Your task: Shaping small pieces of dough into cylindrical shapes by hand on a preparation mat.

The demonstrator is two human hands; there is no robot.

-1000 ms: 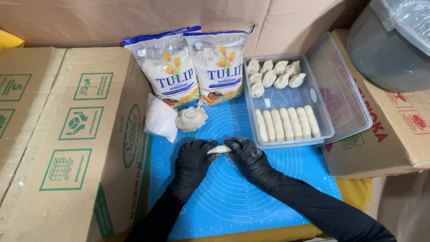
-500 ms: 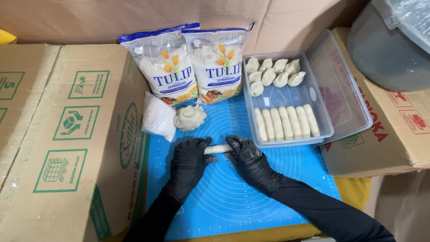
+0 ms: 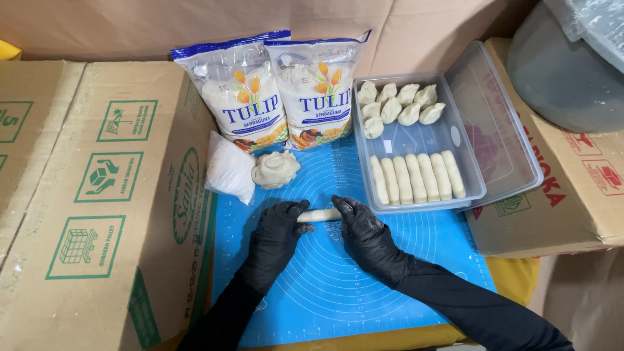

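Already, the tray (image 3: 468, 188) at the mat's (image 3: 338, 292) right edge is holding finished pieces. Both hands, left (image 3: 276, 237) and right (image 3: 367, 234), are grasping a dough roll (image 3: 318, 215) mid-mat, fingers curled on its ends. More dough (image 3: 275, 169) is waiting near the far edge.

Both black-gloved hands lie palm down side by side near the middle, the left hand (image 3: 276, 237) with fingers curled inward to the right, the right hand (image 3: 365, 235) angled left, its black-sleeved forearm running to the near right corner.
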